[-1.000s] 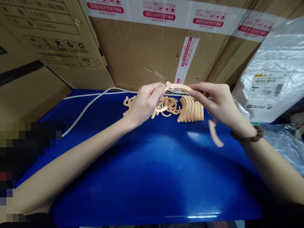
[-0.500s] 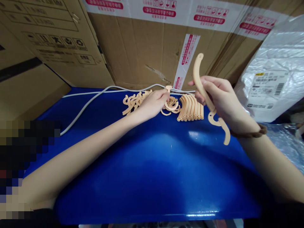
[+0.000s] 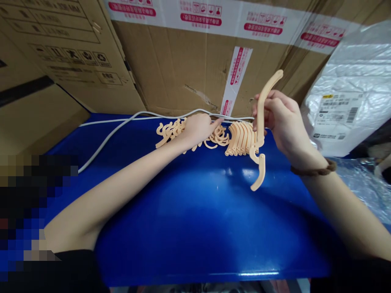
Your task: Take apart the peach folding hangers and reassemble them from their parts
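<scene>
Linked strip (image 3: 260, 122) is sitting pinched in your right hand (image 3: 282, 120), roughly upright above the blue counter (image 3: 189, 228), near the stacked pieces (image 3: 240, 139). Your left hand (image 3: 198, 128) is covering part of the loose curved pieces (image 3: 220, 136); can't tell whether it's gripping any.

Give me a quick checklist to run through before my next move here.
1. Right hand has a grip on the long curved piece: ok.
2. C-shaped piece and short curved piece hang below it: ok.
3. Joints between those pieces are tight: cannot tell.
4. Left hand has a piece gripped: cannot tell; it is at the loose pieces with most fingers hidden.
5. Stacked curved pieces are lined up side by side: ok.
6. Cable is not lying across the pieces: ok.
</scene>
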### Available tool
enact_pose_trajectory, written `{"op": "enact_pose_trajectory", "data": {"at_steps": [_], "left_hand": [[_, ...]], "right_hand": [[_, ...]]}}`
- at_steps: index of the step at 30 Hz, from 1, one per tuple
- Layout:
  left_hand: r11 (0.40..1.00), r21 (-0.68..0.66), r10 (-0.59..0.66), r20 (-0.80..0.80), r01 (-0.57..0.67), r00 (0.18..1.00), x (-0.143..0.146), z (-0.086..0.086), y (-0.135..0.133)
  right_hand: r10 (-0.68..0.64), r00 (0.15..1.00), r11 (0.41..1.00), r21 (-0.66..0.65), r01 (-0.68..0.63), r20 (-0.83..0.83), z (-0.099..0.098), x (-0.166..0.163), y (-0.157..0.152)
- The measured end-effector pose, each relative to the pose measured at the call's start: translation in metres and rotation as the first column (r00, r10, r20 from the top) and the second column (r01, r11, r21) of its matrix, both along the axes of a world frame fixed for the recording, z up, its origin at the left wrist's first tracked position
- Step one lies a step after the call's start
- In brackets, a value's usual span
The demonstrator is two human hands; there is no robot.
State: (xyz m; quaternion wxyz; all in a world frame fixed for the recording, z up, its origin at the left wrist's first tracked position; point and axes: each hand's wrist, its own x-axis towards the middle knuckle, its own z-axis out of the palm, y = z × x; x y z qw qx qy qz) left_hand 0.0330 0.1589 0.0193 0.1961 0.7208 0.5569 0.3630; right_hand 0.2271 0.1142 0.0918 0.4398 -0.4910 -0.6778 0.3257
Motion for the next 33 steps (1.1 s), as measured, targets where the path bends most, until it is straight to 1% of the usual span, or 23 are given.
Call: {"op": "enact_pose_trajectory", "data": {"at_steps": [1, 2, 3, 4, 6, 7, 8, 9, 11, 13, 15, 16, 17, 19, 21, 22, 24, 26, 28, 30, 31, 32, 33], "left_hand": [[1.0, 0.017, -0.003, 0.024, 0.002, 1.0, 0.0, 0.003, -0.004], [0.999, -0.01, -0.04, 0.074, 0.041, 0.996, 0.0, 0.007, -0.008], [0.99, -0.078, -0.103, 0.152, 0.116, 0.983, 0.0, 0.012, -0.014], [0.959, -0.171, -0.176, 0.266, 0.227, 0.948, 0.0, 0.017, -0.02], [0.822, -0.331, -0.25, 0.521, 0.464, 0.816, 0.001, 0.027, -0.033], [0.764, -0.358, -0.243, 0.611, 0.537, 0.754, 0.001, 0.032, -0.038], [0.736, -0.358, -0.221, 0.675, 0.575, 0.704, 0.001, 0.036, -0.043], [0.728, -0.349, -0.19, 0.724, 0.59, 0.663, 0.001, 0.039, -0.046], [0.751, -0.326, -0.118, 0.789, 0.574, 0.603, 0.0, 0.044, -0.05], [0.773, -0.325, -0.064, 0.814, 0.544, 0.577, -0.001, 0.047, -0.05], [0.784, -0.335, -0.044, 0.809, 0.522, 0.587, -0.003, 0.048, -0.049], [0.786, -0.344, -0.038, 0.802, 0.514, 0.596, -0.003, 0.048, -0.049], [0.79, -0.357, -0.023, 0.796, 0.499, 0.605, -0.003, 0.048, -0.048], [0.799, -0.382, 0.016, 0.785, 0.464, 0.619, -0.002, 0.048, -0.049], [0.797, -0.399, 0.031, 0.777, 0.454, 0.628, -0.001, 0.047, -0.05], [0.788, -0.403, 0.022, 0.774, 0.466, 0.633, 0.0, 0.047, -0.051], [0.762, -0.414, -0.009, 0.763, 0.499, 0.647, 0.001, 0.047, -0.053], [0.752, -0.425, -0.037, 0.735, 0.503, 0.677, 0.003, 0.048, -0.056], [0.777, -0.434, -0.049, 0.681, 0.456, 0.73, 0.006, 0.047, -0.057], [0.814, -0.445, -0.041, 0.596, 0.372, 0.802, 0.009, 0.044, -0.057], [0.841, -0.43, -0.048, 0.547, 0.33, 0.836, 0.01, 0.041, -0.057], [0.874, -0.382, -0.081, 0.496, 0.301, 0.865, 0.01, 0.037, -0.056], [0.909, -0.301, -0.133, 0.441, 0.287, 0.887, 0.01, 0.033, -0.054]], "right_hand": [[-0.013, 1.0, 1.0, 0.011, 0.013, -0.002, 0.0, 0.001, 0.001], [-0.026, 1.0, 0.999, 0.032, 0.025, 0.008, -0.001, 0.001, 0.001], [-0.037, 0.999, 0.998, 0.059, 0.036, 0.02, -0.002, 0.001, 0.002], [-0.051, 0.998, 0.995, 0.088, 0.05, 0.02, -0.003, 0.001, 0.002], [-0.084, 0.996, 0.988, 0.126, 0.086, -0.021, -0.005, 0.0, 0.003], [-0.105, 0.993, 0.985, 0.134, 0.111, -0.049, -0.006, 0.0, 0.003], [-0.129, 0.989, 0.98, 0.14, 0.138, -0.07, -0.006, -0.001, 0.004], [-0.16, 0.984, 0.974, 0.15, 0.17, -0.079, -0.007, -0.001, 0.005], [-0.226, 0.971, 0.949, 0.21, 0.236, -0.074, -0.009, 0.001, 0.008], [-0.252, 0.967, 0.906, 0.34, 0.253, -0.048, -0.01, 0.006, 0.011], [-0.274, 0.958, 0.849, 0.49, 0.199, 0.086, -0.008, 0.012, 0.011], [-0.307, 0.927, 0.821, 0.553, 0.145, 0.213, -0.007, 0.014, 0.01], [-0.352, 0.861, 0.802, 0.593, 0.075, 0.367, -0.005, 0.015, 0.009], [-0.422, 0.643, 0.798, 0.599, -0.071, 0.639, -0.003, 0.015, 0.007], [-0.415, 0.45, 0.824, 0.536, -0.181, 0.791, -0.005, 0.01, 0.004], [-0.399, 0.391, 0.836, 0.504, -0.218, 0.83, -0.007, 0.007, 0.003], [-0.39, 0.323, 0.835, 0.479, -0.27, 0.862, -0.013, 0.0, 0.0], [-0.4, 0.281, 0.828, 0.475, -0.298, 0.873, -0.021, -0.005, -0.003], [-0.397, 0.26, 0.842, 0.462, -0.28, 0.88, -0.026, -0.009, -0.006], [-0.368, 0.273, 0.875, 0.431, -0.22, 0.889, -0.03, -0.012, -0.007], [-0.332, 0.308, 0.899, 0.399, -0.184, 0.891, -0.031, -0.013, -0.007], [-0.266, 0.372, 0.926, 0.343, -0.156, 0.889, -0.032, -0.014, -0.006], [-0.168, 0.465, 0.955, 0.26, -0.142, 0.869, -0.032, -0.014, -0.004]]}}
